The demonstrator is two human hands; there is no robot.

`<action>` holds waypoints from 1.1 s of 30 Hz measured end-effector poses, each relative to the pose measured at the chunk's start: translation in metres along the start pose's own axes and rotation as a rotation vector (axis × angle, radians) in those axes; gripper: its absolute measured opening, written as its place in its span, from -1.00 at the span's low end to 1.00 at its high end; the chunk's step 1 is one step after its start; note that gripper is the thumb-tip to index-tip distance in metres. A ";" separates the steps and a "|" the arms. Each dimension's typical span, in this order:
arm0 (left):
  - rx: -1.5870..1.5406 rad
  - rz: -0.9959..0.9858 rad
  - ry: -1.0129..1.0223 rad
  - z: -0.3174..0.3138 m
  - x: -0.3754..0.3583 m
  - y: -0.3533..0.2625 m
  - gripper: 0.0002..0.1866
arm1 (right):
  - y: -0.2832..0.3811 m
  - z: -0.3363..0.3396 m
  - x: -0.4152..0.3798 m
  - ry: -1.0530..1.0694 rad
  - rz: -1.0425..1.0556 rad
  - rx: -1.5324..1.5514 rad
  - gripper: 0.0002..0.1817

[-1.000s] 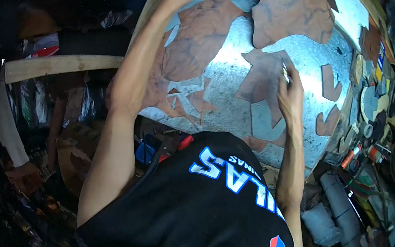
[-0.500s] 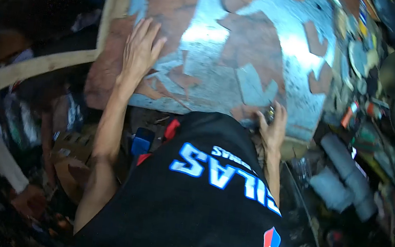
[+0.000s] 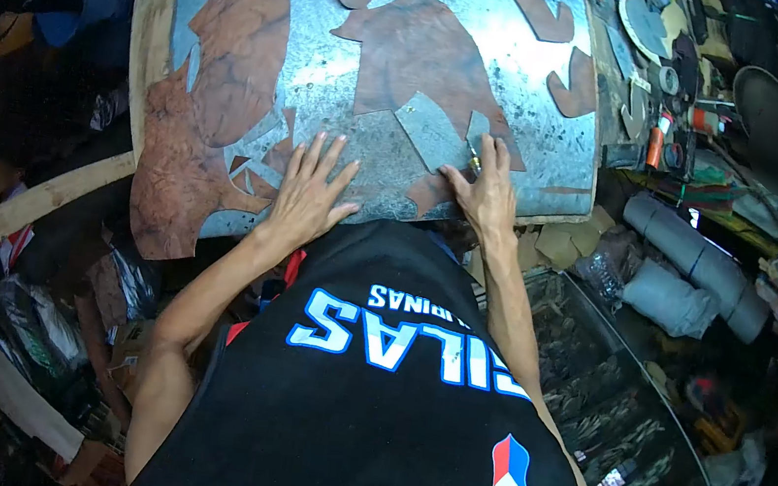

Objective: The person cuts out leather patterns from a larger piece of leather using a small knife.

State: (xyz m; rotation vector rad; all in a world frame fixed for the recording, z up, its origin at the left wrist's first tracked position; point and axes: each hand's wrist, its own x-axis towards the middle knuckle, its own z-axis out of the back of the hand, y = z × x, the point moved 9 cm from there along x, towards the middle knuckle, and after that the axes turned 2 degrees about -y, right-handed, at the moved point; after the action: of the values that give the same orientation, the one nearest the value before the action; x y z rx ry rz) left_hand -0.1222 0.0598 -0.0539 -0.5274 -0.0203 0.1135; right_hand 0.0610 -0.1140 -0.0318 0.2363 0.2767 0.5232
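My left hand (image 3: 308, 194) lies flat with fingers spread on the grey metal sheet (image 3: 362, 155), close to its near edge and beside several small brown scraps. On the right, my right hand (image 3: 491, 198) curls its thumb and fingers around a small shiny brass-coloured tool (image 3: 475, 160); most of it is hidden, so its kind cannot be made out. Just beyond that hand are a grey flat pattern piece (image 3: 432, 134) and a smaller grey piece (image 3: 477, 128). They overlap a large brown marbled leather-like piece (image 3: 421, 54).
More brown leather-like pieces (image 3: 244, 34) cover the sheet's left side, and one (image 3: 169, 182) hangs over the near-left edge. Cut brown shapes (image 3: 541, 11) lie at the far right. A wooden strip (image 3: 154, 21) borders the left; grey rolls (image 3: 695, 256) and an orange-capped item (image 3: 656, 146) are right.
My left hand has moved off the brown piece at the left, nearer to me and rightward onto the metal. My right hand stays beside the grey pieces. The camera view has shifted.
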 end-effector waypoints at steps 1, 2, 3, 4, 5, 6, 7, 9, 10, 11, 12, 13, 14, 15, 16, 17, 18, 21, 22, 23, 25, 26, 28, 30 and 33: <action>-0.003 -0.008 -0.001 0.002 -0.006 -0.003 -0.38 | 0.001 -0.003 0.000 0.026 -0.037 0.000 -0.13; -0.019 -0.015 0.050 0.000 -0.012 -0.006 -0.39 | 0.006 0.000 0.000 -0.043 -0.004 0.006 -0.17; -0.032 -0.018 0.101 0.000 -0.018 -0.009 -0.40 | 0.008 -0.001 0.000 -0.046 -0.006 0.007 -0.17; -0.031 -0.052 0.125 0.006 -0.021 -0.015 -0.43 | 0.008 -0.001 0.002 -0.065 -0.030 0.020 -0.20; -0.023 -0.050 0.123 0.006 -0.022 -0.012 -0.43 | 0.010 -0.001 0.005 -0.085 -0.051 0.035 -0.23; -0.098 -0.059 0.145 0.007 -0.021 -0.012 -0.45 | 0.013 -0.001 0.008 -0.090 -0.047 0.042 -0.23; -0.175 -0.069 0.167 0.009 -0.019 -0.013 -0.46 | 0.012 0.000 0.012 -0.075 -0.076 0.028 -0.25; -0.133 -0.104 0.081 0.017 0.007 -0.003 -0.44 | 0.008 -0.002 0.018 -0.065 -0.111 0.012 -0.28; -0.063 -0.025 -0.005 0.020 0.026 0.011 -0.39 | 0.004 -0.003 0.020 -0.093 -0.108 0.037 -0.29; 0.006 0.046 -0.096 0.026 0.041 0.022 -0.35 | -0.001 -0.003 0.023 -0.130 -0.108 0.060 -0.31; 0.000 0.019 -0.107 0.021 0.054 0.022 -0.35 | -0.008 -0.004 0.029 -0.196 -0.064 0.128 -0.40; 0.018 0.069 -0.125 0.013 0.067 0.027 -0.31 | -0.014 -0.004 0.028 -0.226 -0.077 0.114 -0.40; 0.033 0.121 -0.148 0.007 0.081 0.030 -0.27 | -0.021 -0.010 0.030 -0.200 -0.097 0.268 -0.48; 0.024 0.094 -0.165 0.002 0.091 0.023 -0.27 | -0.028 -0.013 0.032 -0.169 -0.111 0.423 -0.55; -0.065 0.123 -0.214 0.000 0.096 0.023 -0.25 | -0.033 -0.014 0.034 -0.145 -0.088 0.518 -0.68; -0.151 0.154 -0.256 -0.001 0.099 0.025 -0.23 | -0.044 -0.006 0.033 -0.166 -0.090 0.514 -0.68; -0.151 0.193 -0.253 0.000 0.101 0.027 -0.25 | -0.054 -0.008 0.025 0.002 -0.283 0.670 -0.71; -0.917 0.377 -0.381 0.000 0.105 0.054 -0.27 | -0.090 -0.023 0.006 0.132 -0.505 0.922 -0.77; -1.312 0.474 -0.433 0.009 0.105 0.049 -0.27 | -0.101 -0.020 0.003 0.083 -0.517 0.985 -0.78; -1.359 0.587 -0.432 0.005 0.104 0.061 -0.27 | -0.111 -0.016 0.001 0.036 -0.521 1.047 -0.80; -1.640 0.672 -0.360 -0.021 0.106 0.075 -0.30 | -0.124 -0.011 0.000 -0.008 -0.486 1.112 -0.80; -1.630 0.671 -0.372 -0.028 0.110 0.077 -0.30 | -0.139 -0.003 -0.001 -0.137 -0.515 1.172 -0.79; -1.515 0.640 -0.069 -0.040 0.112 0.063 -0.32 | -0.169 0.000 0.000 -0.306 -0.652 1.143 -0.79; -1.376 0.552 -0.166 -0.018 0.117 0.047 -0.39 | -0.199 -0.016 0.007 -0.353 -0.651 1.310 -0.67; -1.134 0.253 -0.338 0.030 0.122 0.028 -0.43 | -0.223 -0.026 0.012 -0.371 -0.644 1.466 -0.49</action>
State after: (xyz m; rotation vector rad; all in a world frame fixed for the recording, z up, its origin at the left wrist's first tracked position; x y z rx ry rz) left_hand -0.0058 0.1125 -0.0436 -1.6394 -0.3643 0.4479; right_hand 0.1644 -0.2908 -0.1237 1.5859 0.3087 -0.4630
